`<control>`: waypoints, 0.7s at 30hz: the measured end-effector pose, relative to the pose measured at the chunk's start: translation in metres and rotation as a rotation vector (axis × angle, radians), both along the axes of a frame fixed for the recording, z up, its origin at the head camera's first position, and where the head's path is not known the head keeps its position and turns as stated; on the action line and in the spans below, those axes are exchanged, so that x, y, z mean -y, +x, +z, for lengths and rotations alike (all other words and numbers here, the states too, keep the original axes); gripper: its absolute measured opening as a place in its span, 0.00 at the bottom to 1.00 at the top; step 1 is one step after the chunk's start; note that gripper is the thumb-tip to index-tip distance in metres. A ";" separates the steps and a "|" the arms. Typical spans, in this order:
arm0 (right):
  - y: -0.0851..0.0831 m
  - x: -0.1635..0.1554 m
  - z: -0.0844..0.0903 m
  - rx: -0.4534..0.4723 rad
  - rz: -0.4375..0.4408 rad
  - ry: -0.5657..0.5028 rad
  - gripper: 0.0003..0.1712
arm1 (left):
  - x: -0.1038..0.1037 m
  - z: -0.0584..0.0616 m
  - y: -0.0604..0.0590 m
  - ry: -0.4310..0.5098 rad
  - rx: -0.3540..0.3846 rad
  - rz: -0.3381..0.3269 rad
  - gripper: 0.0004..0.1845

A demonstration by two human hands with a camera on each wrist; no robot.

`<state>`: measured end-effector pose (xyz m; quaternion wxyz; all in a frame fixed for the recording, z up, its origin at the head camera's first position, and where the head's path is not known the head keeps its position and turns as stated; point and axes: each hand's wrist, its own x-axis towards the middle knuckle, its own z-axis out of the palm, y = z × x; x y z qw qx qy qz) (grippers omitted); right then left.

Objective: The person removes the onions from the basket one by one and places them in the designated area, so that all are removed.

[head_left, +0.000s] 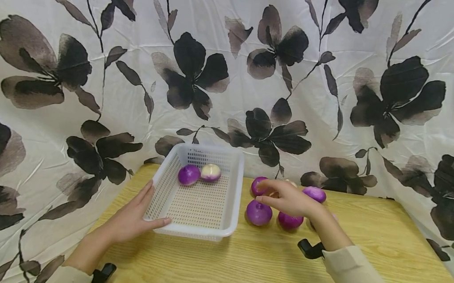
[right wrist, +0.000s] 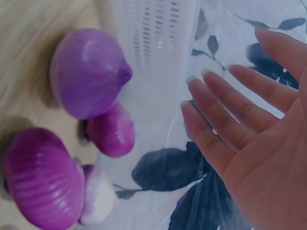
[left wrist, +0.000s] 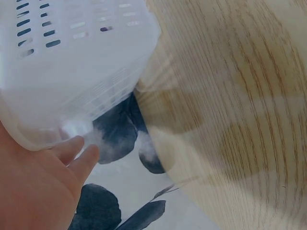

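Here, hands: two bare hands work at a wooden table (head_left: 381,260) draped behind with flowered cloth (head_left: 334,101).
Left hand: the left hand (head_left: 137,216) lies against the near left corner of a white perforated basket (head_left: 228,221), fingers straight along its wall and thumb along the near rim, steadying it without clasping.
Right hand: the right hand (head_left: 288,199) hovers over a cluster of purple onions (head_left: 258,212), fingers extended and spread, holding nothing.
Onions outside: five or so onions lie just right of the basket, some touching one another; the hand covers part of the group.
Doing it well: likely best to close round one onion from above, without nudging its neighbours into rolling, while the basket is kept steady.
Basket contents: one purple onion (head_left: 189,174) and one paler, partly white onion (head_left: 210,172), touching, at the far end.
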<state>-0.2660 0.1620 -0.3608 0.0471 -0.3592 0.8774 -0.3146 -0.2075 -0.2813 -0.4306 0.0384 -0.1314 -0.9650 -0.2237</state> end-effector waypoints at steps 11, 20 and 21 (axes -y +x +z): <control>-0.018 0.030 0.001 0.043 0.059 -0.049 0.26 | -0.002 0.000 0.000 0.013 0.011 -0.004 0.67; -0.036 0.063 0.005 0.067 0.055 -0.031 0.30 | -0.001 0.000 0.002 0.003 0.015 0.010 0.67; -0.038 0.067 0.006 0.065 0.056 -0.032 0.30 | -0.001 0.000 0.002 0.001 0.012 0.011 0.67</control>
